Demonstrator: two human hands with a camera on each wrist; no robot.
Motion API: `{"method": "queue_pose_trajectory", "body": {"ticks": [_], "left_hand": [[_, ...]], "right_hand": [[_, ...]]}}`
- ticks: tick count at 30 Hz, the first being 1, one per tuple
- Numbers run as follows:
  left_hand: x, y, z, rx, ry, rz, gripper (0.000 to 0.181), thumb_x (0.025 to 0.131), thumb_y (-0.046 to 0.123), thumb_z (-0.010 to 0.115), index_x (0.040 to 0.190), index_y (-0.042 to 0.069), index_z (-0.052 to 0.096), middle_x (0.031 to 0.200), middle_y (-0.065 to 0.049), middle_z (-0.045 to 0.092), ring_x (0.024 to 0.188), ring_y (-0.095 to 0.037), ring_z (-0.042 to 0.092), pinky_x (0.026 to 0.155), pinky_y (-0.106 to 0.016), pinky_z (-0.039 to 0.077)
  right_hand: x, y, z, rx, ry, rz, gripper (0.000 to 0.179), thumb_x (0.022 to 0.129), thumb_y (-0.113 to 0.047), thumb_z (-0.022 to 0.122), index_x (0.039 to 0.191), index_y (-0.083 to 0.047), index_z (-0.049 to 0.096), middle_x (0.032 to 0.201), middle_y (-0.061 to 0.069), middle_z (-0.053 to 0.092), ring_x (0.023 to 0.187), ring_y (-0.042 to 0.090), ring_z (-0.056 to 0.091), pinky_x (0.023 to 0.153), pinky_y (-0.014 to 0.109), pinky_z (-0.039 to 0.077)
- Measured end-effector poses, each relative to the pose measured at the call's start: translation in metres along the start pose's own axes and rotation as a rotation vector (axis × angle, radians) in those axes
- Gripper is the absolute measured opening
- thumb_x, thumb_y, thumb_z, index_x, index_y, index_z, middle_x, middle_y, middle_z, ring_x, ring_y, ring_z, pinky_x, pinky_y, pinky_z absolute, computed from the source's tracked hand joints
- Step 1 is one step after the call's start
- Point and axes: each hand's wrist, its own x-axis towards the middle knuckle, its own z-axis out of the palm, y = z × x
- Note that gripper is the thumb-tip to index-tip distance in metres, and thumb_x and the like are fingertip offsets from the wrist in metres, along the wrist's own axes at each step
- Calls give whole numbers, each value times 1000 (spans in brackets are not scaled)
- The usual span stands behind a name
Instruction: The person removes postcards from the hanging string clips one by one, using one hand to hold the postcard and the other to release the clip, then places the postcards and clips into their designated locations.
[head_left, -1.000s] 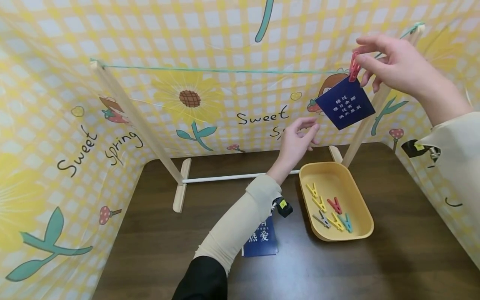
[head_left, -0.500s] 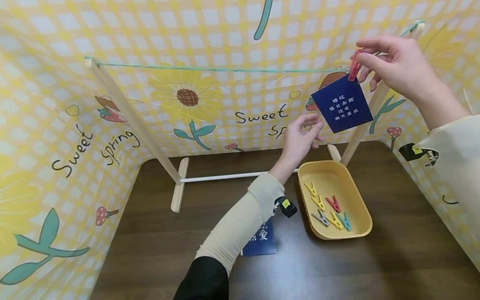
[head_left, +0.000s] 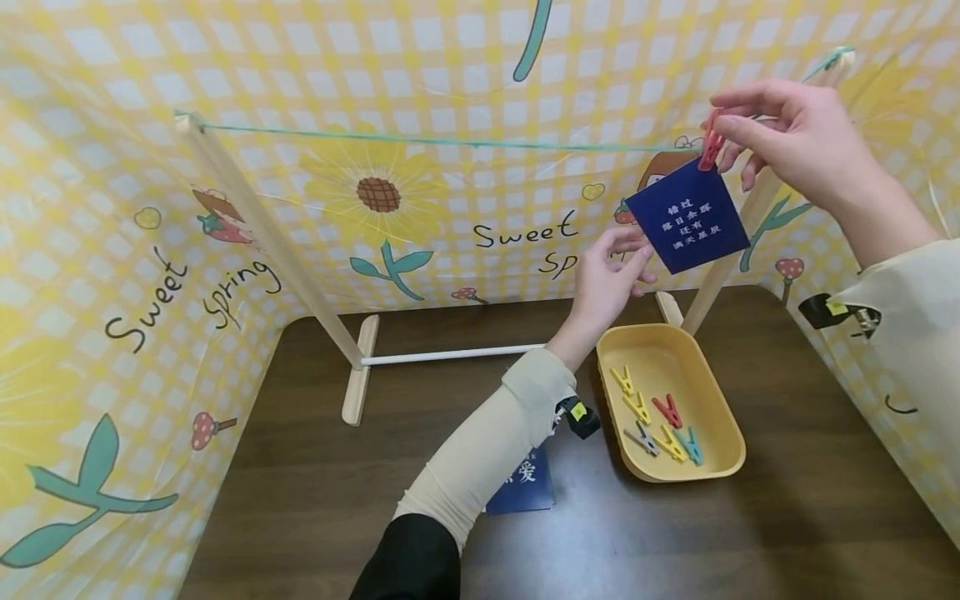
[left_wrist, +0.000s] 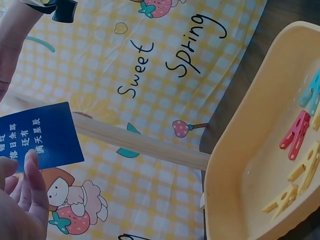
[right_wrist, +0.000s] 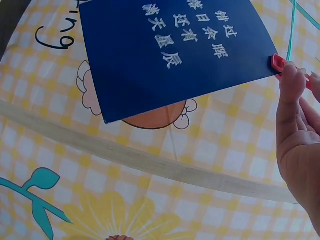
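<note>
My right hand [head_left: 810, 142] pinches a red clothespin [head_left: 710, 150] at the right part of a green string [head_left: 450, 142]. From the clothespin hangs a dark blue card [head_left: 693, 221] with white characters, held by one corner and tilted. In the right wrist view the clothespin [right_wrist: 278, 63] sits on the card's corner, close to the string. Lower down, my left hand [head_left: 603, 279] is at the card's left edge, its fingers loosely bent. One fingertip overlaps the card [left_wrist: 55, 135] in the left wrist view; whether it touches, I cannot tell.
The string spans two wooden posts [head_left: 262, 233] joined by a white rod [head_left: 450, 354]. A yellow basket [head_left: 720, 454] on the brown table [head_left: 300, 517] holds several clothespins [head_left: 667, 410]. More blue cards [head_left: 525, 492] lie partly under my left forearm. Checkered cloth stands behind.
My left hand has moved slightly right, up to the card's edge. The card has swung a little and dropped slightly; my right hand keeps its pinch on the clothespin.
</note>
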Motion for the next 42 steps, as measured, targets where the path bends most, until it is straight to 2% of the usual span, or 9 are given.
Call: {"method": "queue_pose_trajectory", "body": {"ticks": [4, 9, 14, 17, 21, 25, 30, 34, 42], "left_hand": [[-1, 1, 2, 8, 17, 9, 18, 100, 4, 69, 117, -3, 67, 103, -15, 71, 65, -29, 72, 50, -24, 56], [-1, 2, 3, -13, 14, 0, 15, 100, 3, 69, 112, -3, 64, 101, -11, 69, 68, -35, 72, 51, -25, 56], [-2, 4, 5, -22, 20, 6, 12, 100, 2, 68, 108, -4, 61, 96, -9, 67, 57, -13, 65, 49, -23, 54], [-3, 4, 5, -21, 32, 24, 11, 100, 1, 67, 107, -5, 62, 95, -11, 67, 55, -7, 62, 49, -27, 55], [-3, 5, 5, -23, 44, 31, 11, 100, 0, 68, 107, -6, 63, 93, -10, 67, 55, -10, 64, 49, -27, 55], [-3, 6, 4, -26, 48, 26, 11, 99, 1, 69, 106, -5, 63, 91, -7, 66, 57, -15, 64, 49, -21, 53], [-1, 8, 2, -25, 62, 51, 11, 99, 1, 68, 105, -7, 64, 92, -13, 67, 54, -10, 61, 47, -20, 48], [0, 9, 1, -28, 62, 62, 12, 99, -1, 68, 106, -10, 63, 94, -19, 67, 53, -7, 58, 50, -24, 49], [-1, 6, -1, -47, 87, 71, 9, 98, -2, 69, 103, -8, 65, 91, -16, 68, 53, -8, 58, 52, -20, 50]], "right_hand": [[-1, 0, -1, 10, -16, -8, 22, 102, -17, 67, 123, -11, 69, 106, -4, 74, 71, 9, 71, 50, 20, 55], [-4, -1, -4, -4, -43, -8, 23, 103, -18, 66, 125, -11, 67, 108, -4, 75, 73, 9, 70, 51, 21, 55], [-5, 1, -7, -25, -66, -30, 22, 103, -14, 66, 124, -15, 70, 97, -5, 77, 70, 9, 68, 50, 19, 54], [-5, 1, -8, -33, -62, -44, 21, 102, -13, 67, 123, -16, 71, 92, -6, 77, 66, 8, 66, 48, 18, 52], [-5, 1, -8, -16, -54, -43, 18, 102, -11, 66, 119, -14, 72, 91, -5, 77, 64, 9, 65, 48, 18, 51], [-4, 0, -6, 27, -35, -43, 17, 101, -8, 67, 117, -7, 71, 96, -4, 78, 64, 9, 66, 48, 19, 52], [-3, -1, -2, 65, 3, -82, 13, 99, -4, 68, 112, -1, 70, 98, -1, 79, 62, 10, 67, 47, 19, 51], [-3, -2, 0, 75, 23, -103, 12, 98, -2, 69, 110, 0, 71, 98, -1, 79, 59, 10, 66, 46, 18, 50], [-3, -6, 4, 54, 69, -165, 10, 96, 1, 71, 105, 5, 72, 91, 0, 79, 54, 11, 63, 47, 16, 49]]}}
